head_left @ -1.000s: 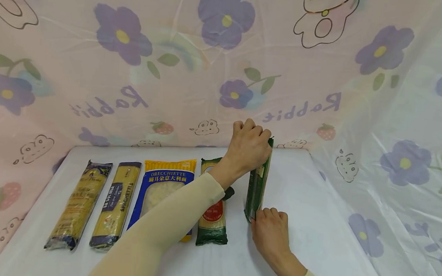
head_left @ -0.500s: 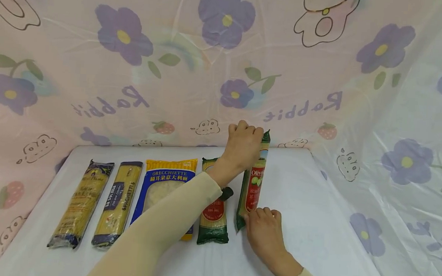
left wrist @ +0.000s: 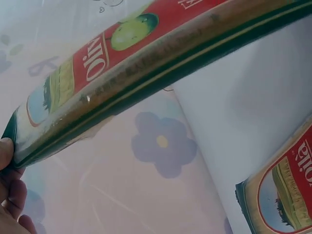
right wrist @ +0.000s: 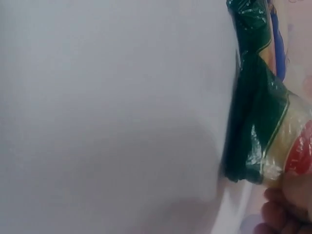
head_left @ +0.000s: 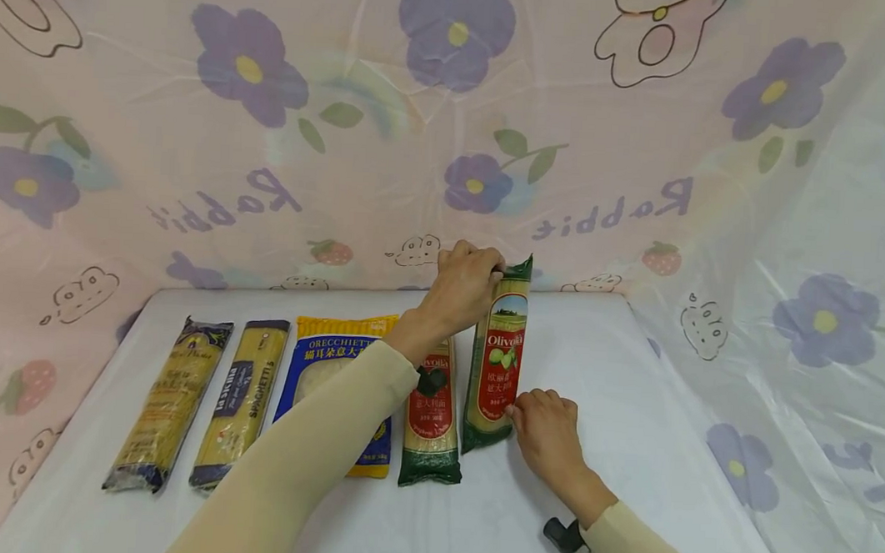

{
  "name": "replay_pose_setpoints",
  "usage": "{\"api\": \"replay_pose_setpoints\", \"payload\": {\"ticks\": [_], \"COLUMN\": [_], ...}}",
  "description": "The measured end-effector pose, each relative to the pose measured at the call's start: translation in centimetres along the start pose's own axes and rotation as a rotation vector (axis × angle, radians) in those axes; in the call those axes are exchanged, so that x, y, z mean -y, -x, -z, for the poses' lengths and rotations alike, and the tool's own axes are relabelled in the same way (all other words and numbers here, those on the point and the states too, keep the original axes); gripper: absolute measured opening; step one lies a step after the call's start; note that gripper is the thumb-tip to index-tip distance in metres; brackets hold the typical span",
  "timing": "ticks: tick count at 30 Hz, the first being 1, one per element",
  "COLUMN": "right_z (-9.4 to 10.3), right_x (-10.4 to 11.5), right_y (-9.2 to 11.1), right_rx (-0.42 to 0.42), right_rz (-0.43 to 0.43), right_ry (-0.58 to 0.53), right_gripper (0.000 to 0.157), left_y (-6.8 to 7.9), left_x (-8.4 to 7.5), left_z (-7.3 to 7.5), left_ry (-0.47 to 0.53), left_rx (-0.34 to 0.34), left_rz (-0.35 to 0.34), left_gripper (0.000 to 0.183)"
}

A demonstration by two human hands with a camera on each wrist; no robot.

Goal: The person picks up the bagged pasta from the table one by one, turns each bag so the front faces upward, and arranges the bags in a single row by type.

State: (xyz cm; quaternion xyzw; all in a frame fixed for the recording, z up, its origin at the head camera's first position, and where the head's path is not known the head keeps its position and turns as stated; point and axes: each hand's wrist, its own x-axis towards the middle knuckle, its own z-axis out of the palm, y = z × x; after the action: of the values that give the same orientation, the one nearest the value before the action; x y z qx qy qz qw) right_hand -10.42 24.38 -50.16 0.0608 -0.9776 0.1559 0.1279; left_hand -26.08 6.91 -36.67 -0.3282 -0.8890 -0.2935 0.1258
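Note:
A green-ended spaghetti packet [head_left: 503, 355] with a red Olivoilà label is tilted up off the white table, its front facing the head camera. My left hand [head_left: 463, 288] pinches its far end at the left corner; the left wrist view shows thumb and fingers on the green tip of the packet [left wrist: 112, 73]. Lower down, my right hand [head_left: 549, 428] grips the packet's right edge near its bottom, thumb against the film. In the right wrist view its green bottom end [right wrist: 251, 131] is close over the table. A matching spaghetti packet [head_left: 432, 426] lies flat just left, partly behind my left wrist.
Further left lie a blue and yellow orecchiette bag [head_left: 333, 363], partly covered by my left sleeve, a La Sicilia spaghetti packet [head_left: 244, 400] and another pasta packet [head_left: 173, 404]. A patterned curtain [head_left: 389, 157] rises behind the white table [head_left: 632, 387] and along its sides.
The packet has turned from edge-on to show its red front label and shifted left toward the matching packet. My left hand has moved left with it; the right keeps its grip low down.

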Motion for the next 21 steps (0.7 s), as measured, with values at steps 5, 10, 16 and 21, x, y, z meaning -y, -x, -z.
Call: {"api": "replay_pose_setpoints", "payload": {"ticks": [5,10,16,21], "right_z": [0.0,0.5,1.4,1.5], "right_x": [-0.6,-1.5,-2.0,-1.7], "right_y": [0.0,0.4,0.8,1.4], "right_rx": [-0.062,-0.182,-0.234,-0.211], "right_rz": [0.102,0.256,0.316,0.300], "right_ry": [0.034,0.120,0.089,0.062], "right_gripper": [0.026,0.027,0.026,0.027], "left_y": [0.1,0.1,0.7,1.0], "left_x": [0.5,1.7,3.5,4.5], "left_z": [-0.6,-1.6,-2.5,-3.6], "left_ry": [-0.173,-0.476,-0.553,-0.526], "left_rx": [-0.126,-0.248,-0.099,0.052], "left_rz": [-0.068,-0.098,-0.032,0.013], "left_gripper": [0.019,0.028,0.027,0.025]}}
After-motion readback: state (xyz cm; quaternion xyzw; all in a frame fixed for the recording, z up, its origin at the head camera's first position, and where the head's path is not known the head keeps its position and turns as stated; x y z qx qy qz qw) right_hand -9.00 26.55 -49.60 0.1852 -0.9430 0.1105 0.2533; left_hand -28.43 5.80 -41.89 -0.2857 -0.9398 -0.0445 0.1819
